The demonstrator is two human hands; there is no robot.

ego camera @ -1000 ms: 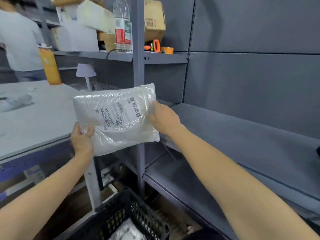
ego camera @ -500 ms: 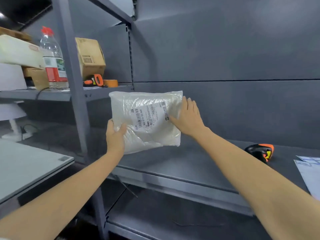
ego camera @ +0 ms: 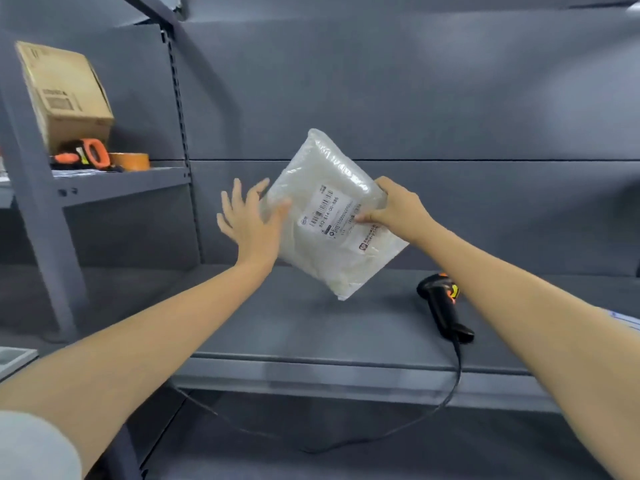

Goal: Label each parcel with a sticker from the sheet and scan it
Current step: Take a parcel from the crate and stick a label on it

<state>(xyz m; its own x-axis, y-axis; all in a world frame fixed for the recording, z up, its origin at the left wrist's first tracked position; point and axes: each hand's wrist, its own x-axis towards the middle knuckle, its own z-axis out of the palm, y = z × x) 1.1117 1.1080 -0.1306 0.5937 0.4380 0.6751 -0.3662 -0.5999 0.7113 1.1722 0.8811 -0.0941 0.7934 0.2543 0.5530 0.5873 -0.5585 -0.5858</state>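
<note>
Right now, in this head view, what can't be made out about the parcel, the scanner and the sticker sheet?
- Parcel label: small print too blurred to read fully; the right hand thumb covers its right edge.
- Scanner: head partly hidden behind the right forearm.
- Sticker sheet: only a sliver shows, cut off by the right edge and the forearm.
- Left hand: whether it touches the parcel is unclear.

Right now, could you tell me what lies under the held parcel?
Under the parcel lies bare shelf; a scanner rests to its right. The arm hides that shelf's right end.
</note>
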